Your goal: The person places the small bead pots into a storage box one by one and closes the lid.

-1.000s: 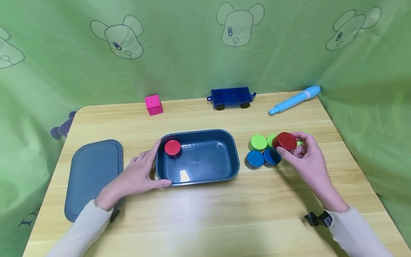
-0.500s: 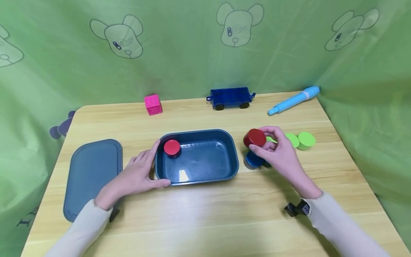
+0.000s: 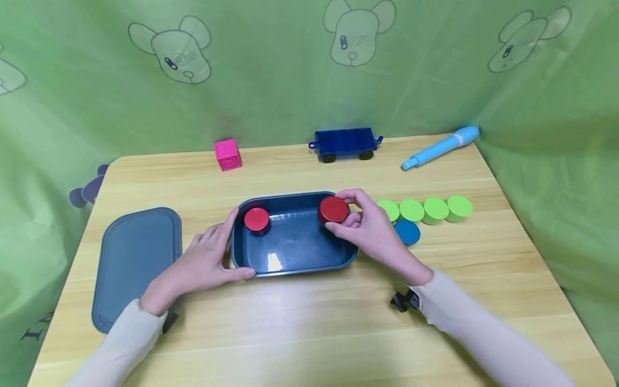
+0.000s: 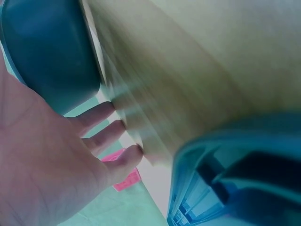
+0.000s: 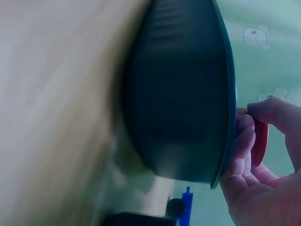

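Observation:
A dark blue-grey plastic box [image 3: 295, 263] stands on the table with a red round disc [image 3: 257, 221] inside at its left end. My left hand [image 3: 205, 260] rests against the box's left end, fingers along the far side and thumb at the near corner. In the left wrist view its fingers are extended beside the box [image 4: 51, 52]. A second, darker red disc [image 3: 333, 209] is pinched by my right hand [image 3: 369, 226] over the box's right end. The right wrist view shows this red disc [image 5: 259, 141] between thumb and fingers, above the box's rim.
Several green discs [image 3: 435, 210] form a row right of the box, with a blue disc [image 3: 407, 232] in front; my right hand may hide more. The grey lid [image 3: 137, 263] lies left. Behind are a pink cube [image 3: 228, 154], a blue toy wagon [image 3: 345, 144] and a light blue pen [image 3: 440, 149].
My right hand has carried the red disc leftward from above the green and blue discs to over the box's right end. My left hand has stayed at the box.

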Demonstrator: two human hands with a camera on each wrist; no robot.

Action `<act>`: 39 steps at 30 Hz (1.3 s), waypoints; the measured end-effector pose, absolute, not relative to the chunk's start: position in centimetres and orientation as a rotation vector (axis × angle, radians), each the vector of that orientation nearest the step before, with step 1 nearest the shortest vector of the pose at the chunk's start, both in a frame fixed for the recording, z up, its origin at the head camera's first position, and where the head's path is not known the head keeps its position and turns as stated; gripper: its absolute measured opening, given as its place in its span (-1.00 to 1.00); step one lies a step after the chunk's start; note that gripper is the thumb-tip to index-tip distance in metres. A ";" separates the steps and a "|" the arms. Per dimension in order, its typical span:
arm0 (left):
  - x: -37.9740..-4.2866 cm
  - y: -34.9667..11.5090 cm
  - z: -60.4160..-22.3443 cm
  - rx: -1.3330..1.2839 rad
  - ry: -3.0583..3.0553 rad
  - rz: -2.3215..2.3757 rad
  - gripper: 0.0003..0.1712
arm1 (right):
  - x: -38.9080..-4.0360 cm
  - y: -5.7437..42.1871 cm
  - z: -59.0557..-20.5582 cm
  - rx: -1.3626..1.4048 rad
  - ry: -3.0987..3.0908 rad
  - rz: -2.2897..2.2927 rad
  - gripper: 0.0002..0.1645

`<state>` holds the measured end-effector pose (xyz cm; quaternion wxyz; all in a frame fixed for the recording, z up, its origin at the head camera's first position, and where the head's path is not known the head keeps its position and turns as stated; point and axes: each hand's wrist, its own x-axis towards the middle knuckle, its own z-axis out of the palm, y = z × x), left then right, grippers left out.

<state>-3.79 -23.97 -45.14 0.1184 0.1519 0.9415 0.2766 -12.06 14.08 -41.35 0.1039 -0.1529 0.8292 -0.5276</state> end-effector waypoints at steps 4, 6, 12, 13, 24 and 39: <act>-3.7 -24.1 -45.2 0.444 2.759 0.797 0.56 | -12.2 12.2 -41.4 -0.501 2.493 -1.496 -0.25; -3.7 -24.1 -45.2 0.444 2.760 0.796 0.56 | -12.3 11.3 -41.6 -0.523 2.512 -1.456 -0.24; -3.8 -24.1 -45.0 0.451 2.756 0.787 0.57 | -12.6 8.7 -42.3 -0.548 2.502 -1.358 -0.25; -3.9 -24.1 -44.9 0.454 2.757 0.784 0.57 | -12.7 8.3 -42.3 -0.547 2.496 -1.342 -0.25; -4.0 -24.2 -45.2 0.456 2.748 0.767 0.58 | -13.0 5.2 -43.8 -0.498 2.511 -1.158 -0.29; -4.1 -24.2 -44.8 0.437 2.711 0.802 0.56 | -12.7 4.7 -43.7 -0.457 2.450 -1.194 -0.23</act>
